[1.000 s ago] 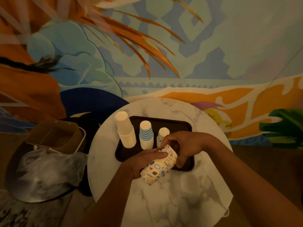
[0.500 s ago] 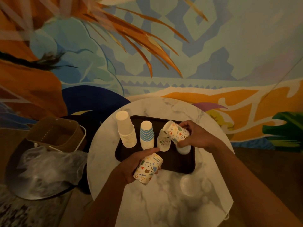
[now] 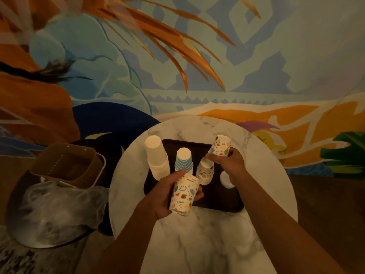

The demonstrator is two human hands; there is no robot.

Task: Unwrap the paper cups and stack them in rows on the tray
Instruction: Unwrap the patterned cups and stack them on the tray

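1. The printed cups not yet placed are a nested bundle in the left hand. Its fingers and thumb are curled round the bundle, above the tray's 6 o'clock edge.
2. The right hand pinches a smaller printed bundle at its lower end, bottom up, over the tray's 1 o'clock side.
3. Three upside-down stacks stand in a row across the far part of the tray. The plain white stack is at 10 o'clock, the blue-striped stack at 11, and the printed stack near 12, just below the right hand.
4. Judged from this, one row is well begun. Both held bundles are yet to be set down, and the tray's near half is mostly bare.
5. A pale round thing at 3 o'clock sits partly behind the right wrist. It may be a cup, but I cannot tell. In the dim light the cups in each bundle cannot be counted.
6. The tray lies on a marble table. Off its 9 o'clock side are a basket and crumpled clear plastic.
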